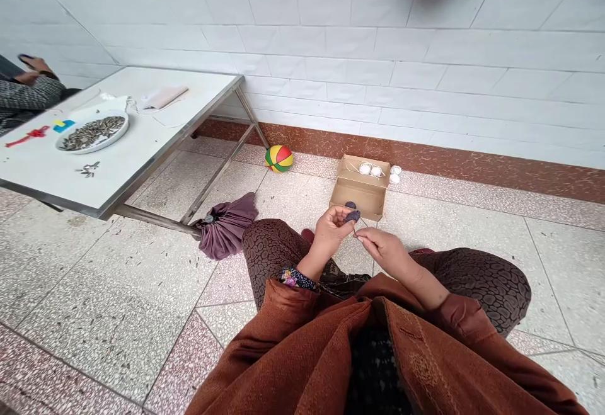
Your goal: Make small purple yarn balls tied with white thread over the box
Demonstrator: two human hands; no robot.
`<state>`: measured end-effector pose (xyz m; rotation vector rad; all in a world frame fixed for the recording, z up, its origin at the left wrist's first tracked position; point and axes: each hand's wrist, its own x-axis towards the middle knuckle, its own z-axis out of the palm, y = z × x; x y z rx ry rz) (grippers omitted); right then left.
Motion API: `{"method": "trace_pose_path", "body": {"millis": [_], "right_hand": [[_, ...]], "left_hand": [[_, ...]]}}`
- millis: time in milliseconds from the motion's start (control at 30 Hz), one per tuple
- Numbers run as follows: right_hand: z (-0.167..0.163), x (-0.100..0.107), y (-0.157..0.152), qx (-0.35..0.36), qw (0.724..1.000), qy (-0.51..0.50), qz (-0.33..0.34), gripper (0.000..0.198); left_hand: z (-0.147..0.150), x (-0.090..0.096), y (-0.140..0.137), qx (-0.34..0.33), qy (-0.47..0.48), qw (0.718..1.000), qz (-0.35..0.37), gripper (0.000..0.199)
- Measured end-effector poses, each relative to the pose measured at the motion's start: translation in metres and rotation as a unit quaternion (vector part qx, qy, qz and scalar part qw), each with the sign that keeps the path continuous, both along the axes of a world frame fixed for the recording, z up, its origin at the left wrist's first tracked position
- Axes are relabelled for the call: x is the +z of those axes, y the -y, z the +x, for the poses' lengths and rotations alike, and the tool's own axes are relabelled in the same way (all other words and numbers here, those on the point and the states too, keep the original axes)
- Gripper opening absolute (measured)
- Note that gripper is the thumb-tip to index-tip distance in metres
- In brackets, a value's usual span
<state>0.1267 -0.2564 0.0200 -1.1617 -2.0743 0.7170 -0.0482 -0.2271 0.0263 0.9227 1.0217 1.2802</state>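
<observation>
My left hand [331,231] pinches a small dark purple-grey piece of crochet work [351,216] between thumb and fingers. Close beside it, my right hand [380,245] is closed on a thin crochet hook [354,230], whose tip meets the work; the hook is too small to make out fully. Just beyond the hands, a dark ball of yarn [350,204] shows at the open cardboard box [371,202]. White yarn balls [370,169] lie in the box's lid part, and more white balls [396,174] sit on the floor beside it.
At the left stands a white metal-framed table [137,157] with a plate of seeds [94,133] and a folded cloth [165,97]. A purple cloth bundle [227,226] lies by its leg, near a colourful ball [279,159]. Another person's arm [33,90] shows far left. A tiled wall [331,43] rises ahead.
</observation>
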Motion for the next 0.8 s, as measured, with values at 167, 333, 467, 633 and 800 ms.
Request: {"method": "trace_pose_path", "body": {"millis": [167, 333, 467, 633, 800], "right_hand": [[0.01, 0.025, -0.024, -0.021, 0.999, -0.025, 0.038, 0.025], [0.009, 0.009, -0.037, -0.053, 0.997, -0.051, 0.033, 0.03], [0.0, -0.016, -0.016, -0.021, 0.999, -0.025, 0.007, 0.033], [0.0, -0.003, 0.006, 0.07, 0.997, 0.007, 0.038, 0.031], [0.009, 0.026, -0.024, -0.015, 0.998, -0.029, 0.055, 0.028]], "left_hand": [[-0.004, 0.003, 0.003, -0.069, -0.091, 0.993, 0.035, 0.021], [-0.002, 0.012, 0.01, -0.169, -0.001, 0.985, 0.023, 0.03], [-0.002, 0.01, 0.008, -0.097, 0.047, 0.994, 0.016, 0.039], [-0.009, 0.002, 0.002, -0.002, -0.12, 0.991, 0.063, 0.04], [-0.009, 0.009, 0.01, -0.101, -0.126, 0.981, 0.111, 0.047]]}}
